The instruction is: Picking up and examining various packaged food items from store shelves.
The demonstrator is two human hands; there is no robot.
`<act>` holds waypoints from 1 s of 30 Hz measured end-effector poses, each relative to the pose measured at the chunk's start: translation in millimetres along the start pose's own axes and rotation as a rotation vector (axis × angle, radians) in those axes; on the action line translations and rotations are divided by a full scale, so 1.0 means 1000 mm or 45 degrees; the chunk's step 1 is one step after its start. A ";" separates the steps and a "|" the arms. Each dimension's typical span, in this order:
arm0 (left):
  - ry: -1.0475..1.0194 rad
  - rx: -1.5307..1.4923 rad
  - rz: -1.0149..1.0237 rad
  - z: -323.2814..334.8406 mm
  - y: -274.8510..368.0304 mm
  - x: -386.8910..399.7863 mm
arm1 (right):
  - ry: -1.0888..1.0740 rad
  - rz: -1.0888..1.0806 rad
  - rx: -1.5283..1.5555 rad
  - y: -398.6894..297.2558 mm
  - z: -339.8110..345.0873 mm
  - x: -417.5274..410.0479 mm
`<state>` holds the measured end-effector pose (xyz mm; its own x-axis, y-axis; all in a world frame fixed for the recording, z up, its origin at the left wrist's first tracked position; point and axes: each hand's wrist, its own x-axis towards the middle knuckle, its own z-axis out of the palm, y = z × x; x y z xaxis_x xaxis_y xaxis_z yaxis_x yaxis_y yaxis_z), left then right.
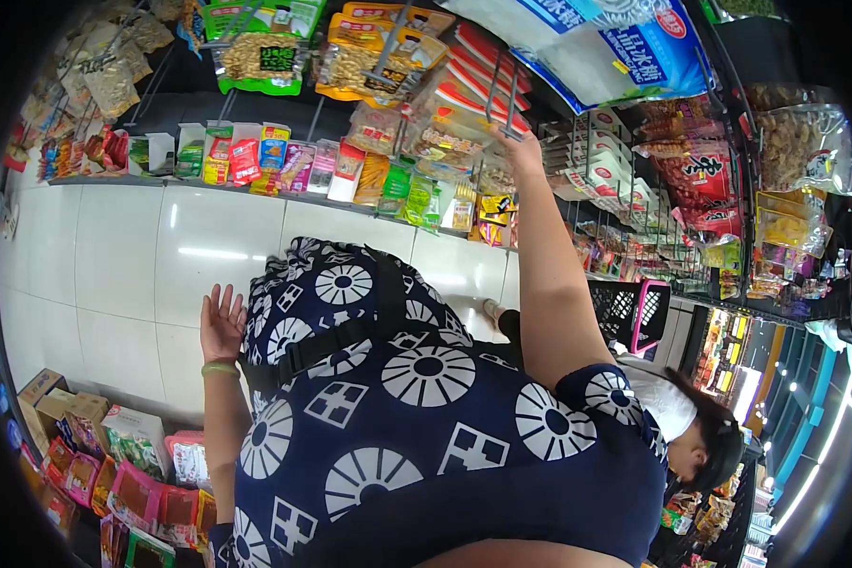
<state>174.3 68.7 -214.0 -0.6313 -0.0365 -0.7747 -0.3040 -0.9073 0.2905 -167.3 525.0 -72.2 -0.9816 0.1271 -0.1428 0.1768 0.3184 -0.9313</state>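
My right hand [520, 150] is stretched out to a shelf rack, beside the metal hook ends. Its fingers are at the edge of the red-and-white plastic food packets [446, 138] that hang there; whether they grip one is hidden. My left hand [223, 323] hangs low at my side, palm showing and fingers a little apart, with nothing in it. A green bangle [220, 368] circles the left wrist. Large blue-and-white bags [610, 53] hang above my right hand. Orange-edged packets [380, 53] and a green-edged packet [263, 53] hang to the left of it.
A lower shelf bears small colourful packets in boxes [245, 160]. More hanging packets [710, 181] line the rack at right. A person in a white top [657, 397] stands close on my right, near a black basket with a pink rim [646, 316]. Cartons [133, 433] and packets stand at lower left.
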 end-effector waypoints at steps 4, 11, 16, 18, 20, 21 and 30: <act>-0.021 0.060 -0.007 0.024 -0.021 0.010 | -0.023 -0.123 -0.299 0.015 -0.018 0.022; 0.029 0.080 0.049 0.051 -0.048 0.006 | -0.143 -0.201 0.037 0.038 -0.014 0.029; 0.076 0.069 0.015 0.042 -0.064 0.002 | -0.124 -0.176 0.129 0.041 0.001 0.020; 0.097 0.068 0.008 0.039 -0.068 0.001 | -0.038 -0.273 -0.032 0.041 0.006 0.017; 0.111 0.065 0.012 0.038 -0.073 0.001 | -0.025 -0.467 -0.183 0.032 0.007 0.013; 0.122 0.067 0.011 0.039 -0.071 0.000 | -0.021 -0.466 -0.179 0.033 0.008 0.013; 0.196 0.089 0.046 0.029 -0.067 -0.015 | -0.117 -0.514 -0.288 0.009 0.007 0.014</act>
<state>183.8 142.6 -205.6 -0.5280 -0.1373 -0.8381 -0.3350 -0.8731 0.3541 -179.9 523.1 -84.8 -0.9756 -0.1292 0.1773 -0.2189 0.5230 -0.8237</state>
